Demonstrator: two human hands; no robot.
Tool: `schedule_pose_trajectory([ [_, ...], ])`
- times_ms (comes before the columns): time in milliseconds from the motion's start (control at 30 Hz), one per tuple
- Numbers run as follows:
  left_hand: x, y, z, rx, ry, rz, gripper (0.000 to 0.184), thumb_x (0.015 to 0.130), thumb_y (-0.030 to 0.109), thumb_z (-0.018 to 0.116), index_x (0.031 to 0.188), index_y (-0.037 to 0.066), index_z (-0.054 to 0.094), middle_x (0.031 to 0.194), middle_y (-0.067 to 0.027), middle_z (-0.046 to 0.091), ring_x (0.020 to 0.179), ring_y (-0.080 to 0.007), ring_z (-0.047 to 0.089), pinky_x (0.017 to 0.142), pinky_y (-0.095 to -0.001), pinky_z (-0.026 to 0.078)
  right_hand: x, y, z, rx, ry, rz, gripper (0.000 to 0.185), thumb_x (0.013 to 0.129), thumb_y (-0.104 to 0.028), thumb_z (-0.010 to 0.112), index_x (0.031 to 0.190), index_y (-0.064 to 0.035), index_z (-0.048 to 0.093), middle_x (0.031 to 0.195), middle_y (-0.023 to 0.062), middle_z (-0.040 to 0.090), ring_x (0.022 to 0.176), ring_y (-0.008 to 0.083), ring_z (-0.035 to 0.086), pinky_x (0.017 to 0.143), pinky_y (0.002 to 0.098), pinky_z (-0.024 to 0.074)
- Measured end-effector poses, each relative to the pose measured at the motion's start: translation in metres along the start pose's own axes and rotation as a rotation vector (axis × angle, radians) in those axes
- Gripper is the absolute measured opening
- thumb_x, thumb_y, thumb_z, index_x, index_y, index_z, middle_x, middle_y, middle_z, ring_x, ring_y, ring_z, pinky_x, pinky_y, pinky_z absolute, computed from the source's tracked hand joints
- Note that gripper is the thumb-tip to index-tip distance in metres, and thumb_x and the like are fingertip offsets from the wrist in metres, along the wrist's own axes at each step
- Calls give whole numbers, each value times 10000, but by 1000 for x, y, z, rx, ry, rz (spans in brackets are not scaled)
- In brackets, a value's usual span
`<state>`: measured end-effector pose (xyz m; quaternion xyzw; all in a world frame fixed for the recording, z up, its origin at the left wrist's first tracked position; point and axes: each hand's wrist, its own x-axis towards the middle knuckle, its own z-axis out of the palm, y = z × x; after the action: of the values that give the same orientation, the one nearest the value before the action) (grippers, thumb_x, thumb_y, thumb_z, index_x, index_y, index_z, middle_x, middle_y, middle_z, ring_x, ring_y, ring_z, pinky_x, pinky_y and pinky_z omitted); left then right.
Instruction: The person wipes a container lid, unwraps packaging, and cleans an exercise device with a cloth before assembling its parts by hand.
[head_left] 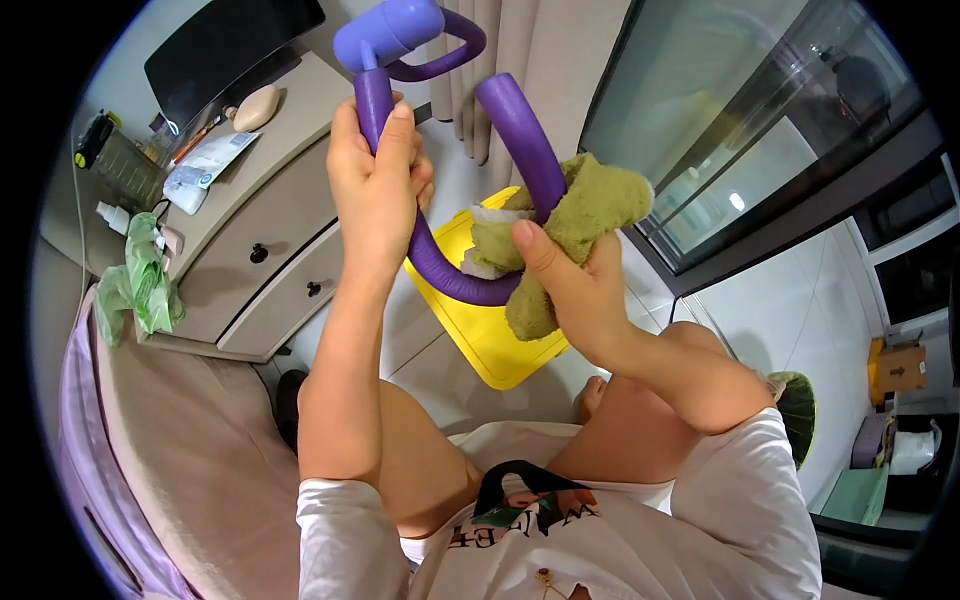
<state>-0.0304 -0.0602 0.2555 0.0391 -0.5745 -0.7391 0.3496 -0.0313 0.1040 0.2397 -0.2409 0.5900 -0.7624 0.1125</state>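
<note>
A purple padded tube device (455, 279) with curved arms and a lighter purple joint at its top is held up in front of me. My left hand (378, 185) is wrapped round its upper left arm, just under the joint. In my right hand (577, 290) is a green cloth (597, 205) with white parts, gripped with the thumb on the near side. The cloth is folded around the lower part of the device's right arm. That arm's free end points up, above the cloth.
Below the device lies a yellow lid or board (490, 350) on the tiled floor. At the left a dresser (285, 215) carries a monitor (225, 55), a jug, a packet and a green plastic bag (150, 285). A bed edge is at lower left, a glass door at right.
</note>
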Motion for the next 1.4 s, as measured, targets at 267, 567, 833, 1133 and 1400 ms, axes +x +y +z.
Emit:
schedule_pose_trajectory([
  [267,-9,-12,3,340,-301,102,248,921,183,508,1107,35,440,621,32,399,445,-28,343,401,-189,261,25,-3,-16,-139,-101,-70,203,847,-184,647,919,-21,550,779,6,552,712,69,515,608,236,438],
  [567,-13,-3,8,206,-289,33,212,897,146,540,1041,12,460,642,23,430,483,-44,391,431,-217,326,41,-19,-21,47,-257,194,275,839,-263,658,935,-26,558,799,14,566,709,83,539,621,250,468],
  [833,-7,1,6,151,-48,51,219,909,170,531,1056,24,462,642,17,422,430,-37,352,384,-193,270,23,-2,-4,-86,-7,-38,216,832,-190,659,864,5,571,774,23,575,672,78,528,579,252,451],
  [1133,7,7,-8,18,-61,52,192,913,153,506,1046,34,435,613,13,394,415,-46,337,363,-208,276,11,7,-2,-3,-64,2,225,870,-223,624,862,-8,560,755,-3,550,679,60,495,604,230,427],
  [1400,-8,8,-1,160,-271,71,249,921,189,511,1103,33,444,593,27,391,428,-40,333,388,-197,262,31,-4,-12,-74,-141,-109,229,855,-206,644,948,-18,551,832,13,574,740,79,534,642,244,455],
])
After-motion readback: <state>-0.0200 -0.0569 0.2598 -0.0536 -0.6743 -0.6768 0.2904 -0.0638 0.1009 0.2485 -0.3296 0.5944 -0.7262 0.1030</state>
